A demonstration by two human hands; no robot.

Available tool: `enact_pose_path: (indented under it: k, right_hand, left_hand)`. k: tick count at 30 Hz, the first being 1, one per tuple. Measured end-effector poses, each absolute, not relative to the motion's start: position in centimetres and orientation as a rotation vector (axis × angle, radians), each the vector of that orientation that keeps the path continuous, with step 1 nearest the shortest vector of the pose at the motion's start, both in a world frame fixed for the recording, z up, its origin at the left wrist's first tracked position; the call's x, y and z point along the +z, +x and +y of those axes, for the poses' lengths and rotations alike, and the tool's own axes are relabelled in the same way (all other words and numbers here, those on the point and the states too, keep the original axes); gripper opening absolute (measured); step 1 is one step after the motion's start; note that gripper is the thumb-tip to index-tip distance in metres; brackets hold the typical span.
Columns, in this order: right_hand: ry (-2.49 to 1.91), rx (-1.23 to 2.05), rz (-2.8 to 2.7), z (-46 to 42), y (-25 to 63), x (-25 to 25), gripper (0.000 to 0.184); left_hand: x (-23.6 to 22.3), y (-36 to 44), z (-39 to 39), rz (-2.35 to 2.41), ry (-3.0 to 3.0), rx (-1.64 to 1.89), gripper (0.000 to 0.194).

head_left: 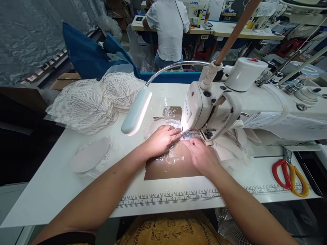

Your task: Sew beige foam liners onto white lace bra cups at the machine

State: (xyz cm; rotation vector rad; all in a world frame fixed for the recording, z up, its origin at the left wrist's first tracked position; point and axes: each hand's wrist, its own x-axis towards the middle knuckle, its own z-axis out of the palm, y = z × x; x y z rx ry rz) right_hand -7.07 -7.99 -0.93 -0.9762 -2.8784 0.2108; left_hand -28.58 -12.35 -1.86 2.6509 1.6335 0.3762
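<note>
Beneath the head of a white sewing machine (196,105) lies a pale fabric piece with a lace edge (158,125), partly covered by my hands. My left hand (163,139) presses on it just left of the needle, fingers close together and pointing right. On the other side of the needle, my right hand (203,154) is closed, its fingers curled and the index tip close to the presser foot. What lies between its fingertips is hidden. Under both hands a brown sheet with a shiny clear covering (173,166) is spread on the white table (138,189).
A lamp (138,110) arches over the table's left side. Behind it sits a white lace pile (94,98); oval pale pieces (93,154) lie nearer. Scissors (290,175) rest at right beyond a printed ruler (176,198). A person in white (168,30) sits ahead.
</note>
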Motion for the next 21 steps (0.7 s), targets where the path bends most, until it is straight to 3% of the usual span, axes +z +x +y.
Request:
enact_pose_path:
  k: [12,21]
  right_hand:
    - [-1.009,0.318,-2.813,-8.0,-6.9,-0.9,0.046]
    - [-0.988,0.319,-2.83,-8.2,-6.9,-0.9,0.043]
  left_hand:
    - [0.3,-27.6,-14.4,1.88,2.518,0.18,0.033]
    - [-1.0,-26.9,-14.2,1.731,2.563,0.462,0.031]
